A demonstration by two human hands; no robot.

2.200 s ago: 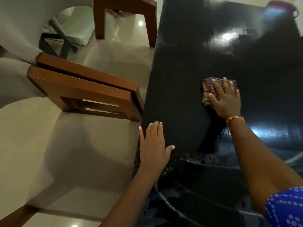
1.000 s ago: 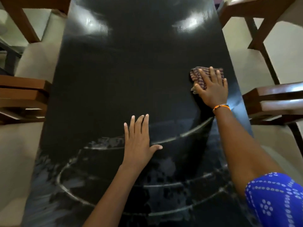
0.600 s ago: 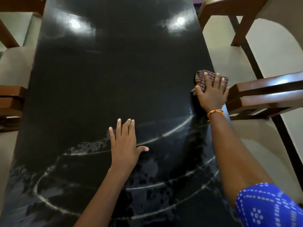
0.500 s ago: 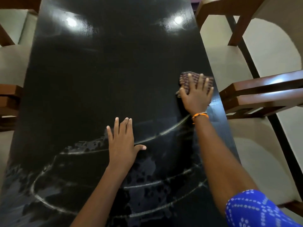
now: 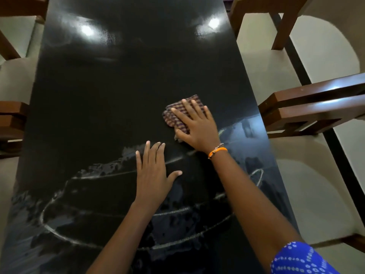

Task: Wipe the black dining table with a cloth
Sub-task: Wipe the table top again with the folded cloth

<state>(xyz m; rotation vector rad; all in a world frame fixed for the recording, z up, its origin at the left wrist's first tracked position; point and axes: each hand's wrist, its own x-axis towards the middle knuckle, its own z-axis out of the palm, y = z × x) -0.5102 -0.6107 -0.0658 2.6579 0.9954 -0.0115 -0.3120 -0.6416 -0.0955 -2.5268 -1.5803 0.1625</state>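
The glossy black dining table (image 5: 110, 91) runs lengthwise away from me and fills the middle of the head view. Curved wet streaks arc over its near half. A folded checked cloth (image 5: 173, 117) lies flat on the tabletop right of centre. My right hand (image 5: 195, 127) presses down on it with spread fingers, covering its near right part. An orange band circles that wrist. My left hand (image 5: 153, 175) rests flat and open on the table, just below and left of the cloth, holding nothing.
Brown wooden chairs with pale seats stand along both long sides: one close to the right edge (image 5: 312, 107), another further back right (image 5: 262, 14), and chair parts at the left (image 5: 11, 123). Two ceiling lights glare on the far tabletop (image 5: 87, 30).
My right hand has slid the cloth from the table's right edge leftward toward the middle. The left hand stays planted flat; the view has shifted slightly.
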